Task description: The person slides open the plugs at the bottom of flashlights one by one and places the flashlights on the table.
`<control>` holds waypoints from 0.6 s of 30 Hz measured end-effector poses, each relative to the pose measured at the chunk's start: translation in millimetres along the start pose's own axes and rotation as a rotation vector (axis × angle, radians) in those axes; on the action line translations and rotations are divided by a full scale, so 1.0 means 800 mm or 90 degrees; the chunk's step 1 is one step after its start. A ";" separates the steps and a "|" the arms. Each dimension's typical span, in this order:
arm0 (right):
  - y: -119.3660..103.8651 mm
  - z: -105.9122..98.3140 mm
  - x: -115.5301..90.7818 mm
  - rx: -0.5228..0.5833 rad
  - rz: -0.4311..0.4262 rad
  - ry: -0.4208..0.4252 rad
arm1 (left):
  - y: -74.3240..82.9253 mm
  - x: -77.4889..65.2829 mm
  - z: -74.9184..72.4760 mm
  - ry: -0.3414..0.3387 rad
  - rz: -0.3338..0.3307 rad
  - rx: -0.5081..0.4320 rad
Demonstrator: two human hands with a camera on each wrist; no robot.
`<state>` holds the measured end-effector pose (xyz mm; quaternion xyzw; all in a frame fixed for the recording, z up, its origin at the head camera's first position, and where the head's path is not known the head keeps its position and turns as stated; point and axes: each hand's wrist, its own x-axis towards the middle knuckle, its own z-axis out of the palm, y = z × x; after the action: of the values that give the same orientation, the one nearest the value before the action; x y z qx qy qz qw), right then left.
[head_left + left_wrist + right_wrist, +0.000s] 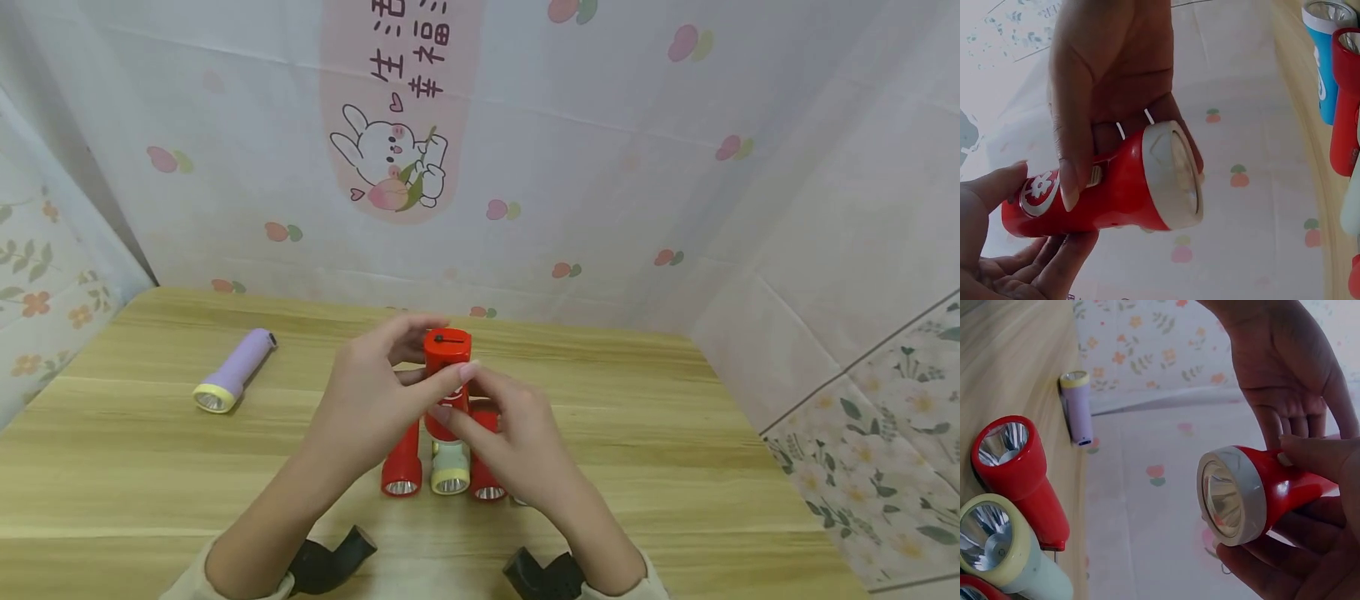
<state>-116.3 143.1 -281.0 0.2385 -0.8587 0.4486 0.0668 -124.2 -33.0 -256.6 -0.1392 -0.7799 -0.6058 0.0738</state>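
Both hands hold a red flashlight [447,346] with a white rim round its lens, above the wooden table. In the head view its tail end, with a dark slot, points up and away. My left hand [363,387] grips the tail part, its thumb lying across the body. Nearer the lens, my right hand [521,425] grips it too; in the right wrist view its thumb lies at the switch [1284,459]. Behind the lens end stand a red flashlight [402,467], a pale green flashlight [450,468] with a yellow rim, and another red flashlight [489,483].
A purple flashlight [238,367] with a yellow rim lies at the left of the wooden table [637,467]. A blue flashlight [1322,69] ends the row on the right, mostly hidden in the head view. Printed cloth [585,167] hangs behind the table.
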 end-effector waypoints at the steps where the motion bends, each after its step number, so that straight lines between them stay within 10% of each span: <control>1: 0.000 -0.001 0.000 -0.006 -0.009 0.002 | 0.001 0.000 0.000 -0.006 0.001 -0.002; 18: 0.001 -0.003 -0.002 -0.034 -0.039 0.005 | -0.003 0.000 -0.011 -0.066 0.006 -0.099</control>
<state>-115.1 146.1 -280.7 0.2609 -0.8625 0.4240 0.0903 -125.7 -42.3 -256.8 -0.1797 -0.7325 -0.6561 0.0249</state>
